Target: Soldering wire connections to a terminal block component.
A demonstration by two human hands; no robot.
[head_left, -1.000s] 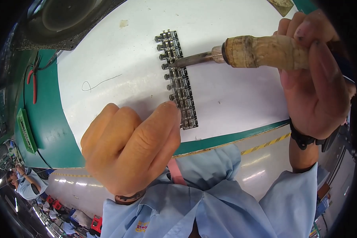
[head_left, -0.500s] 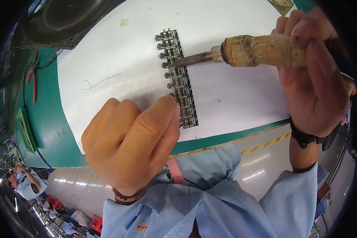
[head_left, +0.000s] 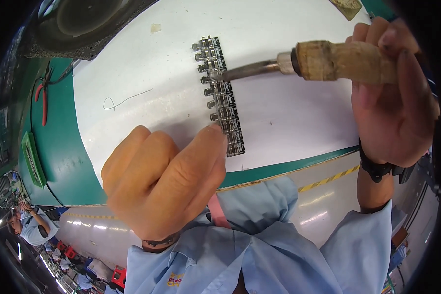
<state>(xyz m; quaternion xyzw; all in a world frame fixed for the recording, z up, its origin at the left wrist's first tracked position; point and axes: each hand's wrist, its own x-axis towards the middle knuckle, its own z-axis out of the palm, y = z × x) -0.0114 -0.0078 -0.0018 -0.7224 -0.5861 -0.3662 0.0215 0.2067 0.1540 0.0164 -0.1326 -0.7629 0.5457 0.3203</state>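
Note:
A strip of small dark circuit boards with shiny metal parts (head_left: pixel 225 100) lies lengthwise on a white sheet. My right hand (head_left: pixel 394 103) is closed around the light, worn handle of a soldering iron (head_left: pixel 323 61). The iron's dark metal tip points left and meets the strip in its upper half. My left hand (head_left: pixel 164 179) is closed, thumb and forefinger pinched together at the strip's lower left edge. Its fingertips cover part of that edge, and whatever they pinch is hidden or too thin to make out.
The white sheet (head_left: pixel 289 117) covers much of a green tabletop (head_left: pixel 66 161). Red-handled pliers (head_left: pixel 44 98) and a green tray (head_left: pixel 33 159) lie at the left. A dark round-topped object (head_left: pixel 88 24) stands far left. A thin curled wire (head_left: pixel 127 99) rests on the sheet. Another person (head_left: pixel 34 228) sits beyond.
The soldering iron and my right hand have shifted right, its tip drawing slightly back across the strip. My left hand has moved slightly down and right, uncovering more of the strip's edge.

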